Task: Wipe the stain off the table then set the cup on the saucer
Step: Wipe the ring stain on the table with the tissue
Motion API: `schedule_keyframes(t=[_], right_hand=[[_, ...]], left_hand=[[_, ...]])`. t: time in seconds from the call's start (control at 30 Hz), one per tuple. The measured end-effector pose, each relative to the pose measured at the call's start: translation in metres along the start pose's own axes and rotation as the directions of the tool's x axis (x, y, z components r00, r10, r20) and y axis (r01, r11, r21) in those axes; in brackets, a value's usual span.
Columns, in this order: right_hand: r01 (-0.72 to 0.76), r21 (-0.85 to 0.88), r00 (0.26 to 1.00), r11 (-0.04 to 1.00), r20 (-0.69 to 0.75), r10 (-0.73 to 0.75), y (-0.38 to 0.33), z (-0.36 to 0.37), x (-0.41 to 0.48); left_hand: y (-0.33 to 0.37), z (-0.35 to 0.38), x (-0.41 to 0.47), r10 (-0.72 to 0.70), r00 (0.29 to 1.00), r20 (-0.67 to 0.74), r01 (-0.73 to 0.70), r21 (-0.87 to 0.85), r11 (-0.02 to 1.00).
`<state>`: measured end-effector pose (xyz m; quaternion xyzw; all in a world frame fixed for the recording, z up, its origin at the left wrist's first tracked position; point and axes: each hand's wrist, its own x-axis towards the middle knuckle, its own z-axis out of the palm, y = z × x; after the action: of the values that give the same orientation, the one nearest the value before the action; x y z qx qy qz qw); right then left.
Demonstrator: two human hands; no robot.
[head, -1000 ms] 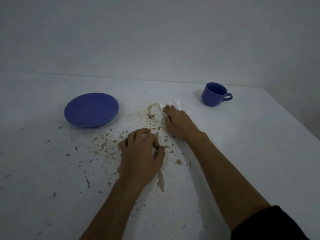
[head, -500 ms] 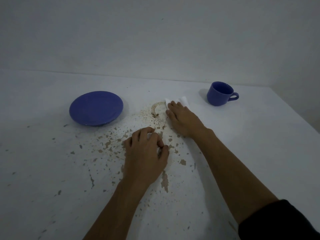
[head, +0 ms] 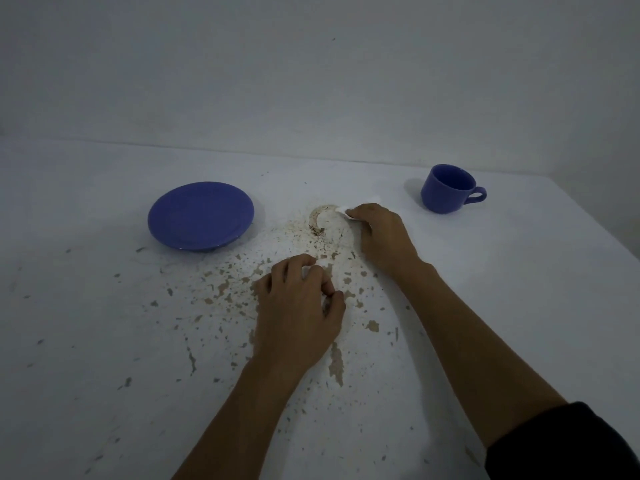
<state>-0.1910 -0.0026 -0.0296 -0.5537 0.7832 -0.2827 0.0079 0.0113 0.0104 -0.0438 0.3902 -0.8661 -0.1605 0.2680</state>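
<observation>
A brown curved stain (head: 318,219) marks the white table (head: 519,289) between a blue saucer (head: 201,215) on the left and a blue cup (head: 446,188) at the back right. My right hand (head: 381,237) presses a white tissue (head: 343,210) flat on the table at the stain's right end; most of the tissue is hidden under the fingers. My left hand (head: 299,310) rests nearer to me on the table, its fingers curled, with a bit of something white showing under them. The cup stands upright and empty, its handle pointing right.
Many brown flecks and chipped patches (head: 242,289) spread over the tabletop around and in front of my hands. A plain wall (head: 311,64) rises behind the table. The table's right edge (head: 595,216) runs close past the cup.
My right hand has pulled the tissue back a little along the stain's right side, and less of the tissue shows. My left hand stays put.
</observation>
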Motion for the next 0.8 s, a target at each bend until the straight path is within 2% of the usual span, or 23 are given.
schedule_keyframes(t=[0.1, 0.2, 0.27, 0.4, 0.57, 0.7, 0.8], right_hand=[[-0.04, -0.083, 0.992, 0.996, 0.119, 0.05, -0.01, -0.001, 0.001], [0.028, -0.119, 0.968, 0.993, 0.249, 0.003, -0.022, -0.005, -0.002], [0.046, -0.111, 0.959, 0.993, 0.284, -0.012, -0.018, -0.008, -0.001], [-0.047, -0.15, 0.971, 0.988, 0.226, 0.08, -0.014, -0.01, 0.011], [0.105, -0.064, 0.962, 0.992, 0.261, -0.085, -0.027, 0.0, 0.007], [-0.014, 0.098, 0.999, 0.995, 0.051, 0.009, -0.016, -0.003, 0.016], [-0.09, 0.172, 0.996, 0.981, 0.0, 0.091, -0.015, -0.008, 0.018]], left_hand=[[0.0, 0.0, 0.0, 0.001, 1.0, -0.004, -0.001, 0.004, 1.0], [0.0, 0.0, 0.0, -0.006, 1.0, -0.004, 0.006, 0.012, 1.0], [0.0, 0.001, 0.0, -0.006, 1.0, 0.001, 0.006, 0.015, 1.0], [0.0, 0.001, 0.0, -0.003, 1.0, 0.002, 0.003, 0.019, 1.0], [-0.001, 0.001, 0.001, -0.004, 1.0, 0.001, 0.004, 0.009, 1.0], [-0.001, 0.001, 0.0, 0.0, 1.0, -0.005, 0.0, 0.002, 1.0], [-0.002, 0.001, 0.0, -0.001, 1.0, -0.005, 0.001, 0.003, 1.0]])
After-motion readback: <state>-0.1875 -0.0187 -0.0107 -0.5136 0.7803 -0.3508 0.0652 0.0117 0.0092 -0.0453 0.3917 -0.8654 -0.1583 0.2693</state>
